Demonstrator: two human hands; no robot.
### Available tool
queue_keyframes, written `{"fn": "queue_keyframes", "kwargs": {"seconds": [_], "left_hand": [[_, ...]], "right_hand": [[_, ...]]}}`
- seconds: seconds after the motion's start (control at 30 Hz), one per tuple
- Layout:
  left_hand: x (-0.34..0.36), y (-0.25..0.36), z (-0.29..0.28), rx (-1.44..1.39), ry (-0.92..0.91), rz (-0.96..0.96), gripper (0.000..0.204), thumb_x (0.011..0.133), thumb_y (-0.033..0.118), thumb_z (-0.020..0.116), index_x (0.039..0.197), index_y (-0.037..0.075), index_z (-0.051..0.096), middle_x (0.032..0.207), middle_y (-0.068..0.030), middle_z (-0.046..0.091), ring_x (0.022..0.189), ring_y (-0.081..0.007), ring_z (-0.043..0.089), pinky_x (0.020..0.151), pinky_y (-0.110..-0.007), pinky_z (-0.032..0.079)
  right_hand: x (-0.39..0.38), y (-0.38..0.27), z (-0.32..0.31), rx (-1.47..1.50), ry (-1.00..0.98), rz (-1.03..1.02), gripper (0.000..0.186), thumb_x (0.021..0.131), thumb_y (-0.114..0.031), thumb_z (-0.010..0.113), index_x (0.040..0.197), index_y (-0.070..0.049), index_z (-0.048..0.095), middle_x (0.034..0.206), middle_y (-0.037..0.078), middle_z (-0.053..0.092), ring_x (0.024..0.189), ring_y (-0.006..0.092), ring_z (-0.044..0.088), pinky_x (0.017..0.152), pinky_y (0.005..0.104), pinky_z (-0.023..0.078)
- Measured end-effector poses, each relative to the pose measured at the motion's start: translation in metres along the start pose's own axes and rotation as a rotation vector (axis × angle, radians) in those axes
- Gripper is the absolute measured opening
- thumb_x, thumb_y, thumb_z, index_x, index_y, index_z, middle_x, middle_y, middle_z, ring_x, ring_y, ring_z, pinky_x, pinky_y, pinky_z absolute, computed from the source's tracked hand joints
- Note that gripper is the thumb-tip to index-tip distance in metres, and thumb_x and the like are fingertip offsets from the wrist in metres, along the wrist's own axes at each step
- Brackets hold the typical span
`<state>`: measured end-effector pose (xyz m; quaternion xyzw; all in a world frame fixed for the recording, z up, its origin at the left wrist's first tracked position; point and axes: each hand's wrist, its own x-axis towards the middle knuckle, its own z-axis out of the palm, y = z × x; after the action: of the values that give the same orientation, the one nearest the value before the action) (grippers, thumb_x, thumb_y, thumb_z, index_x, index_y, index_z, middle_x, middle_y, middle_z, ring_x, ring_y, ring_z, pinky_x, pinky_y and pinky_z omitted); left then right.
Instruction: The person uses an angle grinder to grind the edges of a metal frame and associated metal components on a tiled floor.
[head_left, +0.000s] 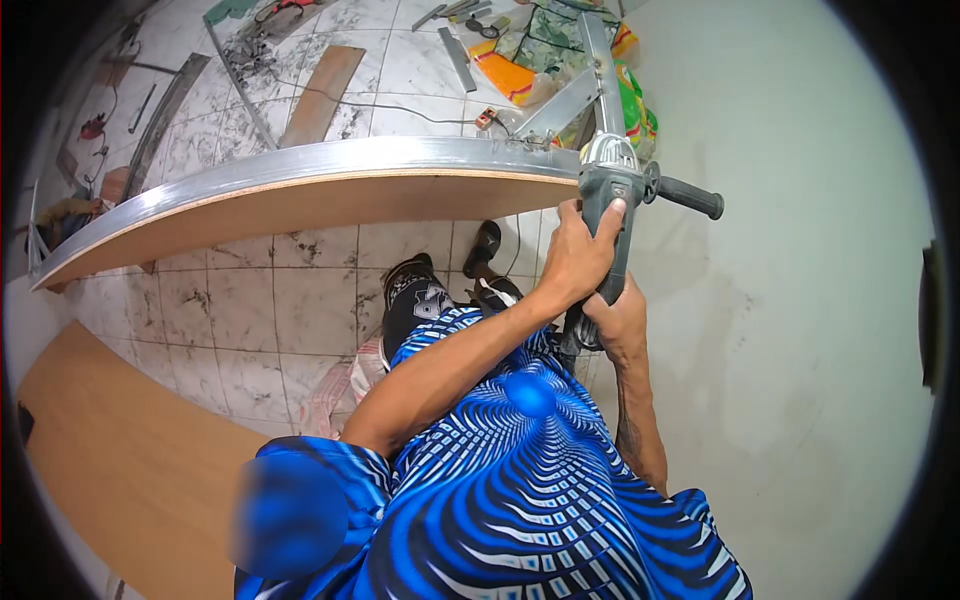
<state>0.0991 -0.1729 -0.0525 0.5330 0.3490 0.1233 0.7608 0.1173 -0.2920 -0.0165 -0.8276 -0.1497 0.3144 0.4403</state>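
Observation:
Both my hands grip a grey and black angle grinder (pixel 600 188). My left hand (pixel 582 248) wraps the front of its body, thumb lying on top. Lower down, my right hand (pixel 622 312) is closed round the rear of the body. The black side handle (pixel 690 197) sticks out to the right with no hand on it. The grinder's metal head is at the right end of a long silver metal bar (pixel 360 157), which runs along the edge of a brown wooden panel (pixel 330 208). Whether the disc touches the metal cannot be seen.
A metal upright with a diagonal brace (pixel 560 105) rises beyond the grinder. The pale wall (pixel 780 330) stands close on my right. A brown sheet (pixel 130 450) leans at lower left. A power strip (pixel 486 118), cords, a wood plank (pixel 325 92) and metal offcuts (pixel 457 60) lie on the dirty tiles.

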Motion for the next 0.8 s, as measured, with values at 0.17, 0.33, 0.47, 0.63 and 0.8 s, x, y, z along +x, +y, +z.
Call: {"fn": "queue_keyframes", "kwargs": {"seconds": [0.17,0.33,0.47,0.63,0.8], "left_hand": [[0.002,0.000,-0.004,0.028,0.012,-0.032,0.080,0.090,0.056,0.060,0.121,-0.016,0.044,0.101,-0.0327,0.065,0.098,-0.0427,0.067,0.086,-0.045,0.051],[0.009,-0.006,-0.003,0.006,-0.020,-0.100,0.080,0.090,0.056,0.060,0.120,-0.017,0.047,0.103,-0.0314,0.064,0.099,-0.0373,0.066,0.088,-0.042,0.050],[0.008,-0.011,0.003,-0.010,0.034,-0.114,0.078,0.089,0.059,0.059,0.119,-0.012,0.049,0.102,-0.0324,0.065,0.098,-0.0418,0.066,0.088,-0.044,0.049],[0.004,-0.006,0.001,-0.008,0.065,-0.153,0.077,0.087,0.061,0.059,0.118,-0.009,0.051,0.104,-0.0343,0.064,0.100,-0.0452,0.065,0.089,-0.045,0.049],[0.005,-0.007,0.004,-0.011,0.080,-0.135,0.075,0.087,0.060,0.059,0.116,-0.009,0.053,0.102,-0.0335,0.065,0.099,-0.0445,0.065,0.088,-0.046,0.049]], "right_hand": [[0.000,-0.002,0.000,0.098,-0.055,0.018,0.041,0.078,-0.019,0.070,0.109,0.004,0.058,0.090,0.008,0.066,0.079,0.0142,0.063,0.072,0.0293,0.052],[0.010,0.007,-0.012,0.204,-0.167,0.091,0.041,0.081,-0.019,0.069,0.113,0.004,0.056,0.088,0.009,0.066,0.075,0.0163,0.066,0.068,0.0308,0.055],[0.009,0.006,-0.014,0.215,-0.169,0.168,0.042,0.081,-0.020,0.069,0.113,0.004,0.056,0.089,0.009,0.066,0.074,0.0161,0.065,0.068,0.0303,0.055],[0.014,0.014,-0.018,0.146,-0.189,0.124,0.044,0.080,-0.023,0.070,0.112,0.004,0.057,0.091,0.009,0.066,0.078,0.0162,0.065,0.071,0.0302,0.053],[0.016,0.024,-0.021,0.135,-0.167,0.118,0.046,0.080,-0.026,0.071,0.113,0.004,0.058,0.093,0.008,0.066,0.080,0.0153,0.063,0.074,0.0301,0.052]]}}
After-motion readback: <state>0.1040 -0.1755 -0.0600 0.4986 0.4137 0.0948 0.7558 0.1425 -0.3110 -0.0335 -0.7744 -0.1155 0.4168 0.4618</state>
